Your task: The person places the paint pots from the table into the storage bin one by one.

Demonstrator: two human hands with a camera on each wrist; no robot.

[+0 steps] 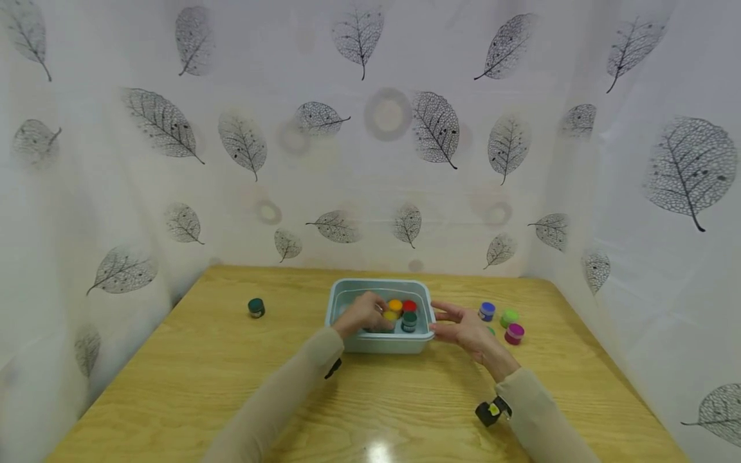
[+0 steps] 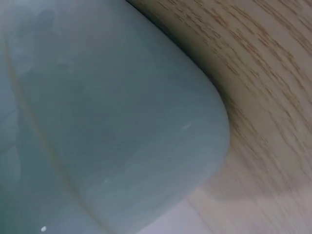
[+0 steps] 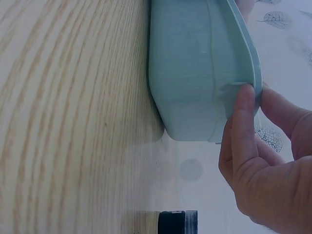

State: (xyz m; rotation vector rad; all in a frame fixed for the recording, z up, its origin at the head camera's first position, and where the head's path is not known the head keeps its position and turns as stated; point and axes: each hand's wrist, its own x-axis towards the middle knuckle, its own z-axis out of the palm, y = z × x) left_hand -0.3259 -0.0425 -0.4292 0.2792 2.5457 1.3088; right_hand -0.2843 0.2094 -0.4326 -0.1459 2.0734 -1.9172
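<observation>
A pale blue plastic bin [image 1: 379, 345] stands on the table with several small paint jars inside. My left hand [image 1: 363, 313] reaches over its near wall and pinches a blurred yellow jar [image 1: 390, 316]. Close by in the bin are an orange jar [image 1: 395, 305], a red jar [image 1: 409, 305] and a dark green jar [image 1: 409, 322]. At the bin's right end my right hand [image 1: 467, 331] grips the rim; in the right wrist view its fingers [image 3: 245, 109] lie against the bin wall. The left wrist view holds only the bin's outer side [image 2: 122, 122] and wood.
Right of the right hand sit a blue jar [image 1: 487, 312], a light green jar [image 1: 509, 317] and a magenta jar [image 1: 514, 334]; another green one [image 1: 491, 330] is mostly hidden. A dark green jar [image 1: 256, 308] stands far left on the wooden table [image 1: 173, 373]. Leaf-patterned curtain surrounds the table.
</observation>
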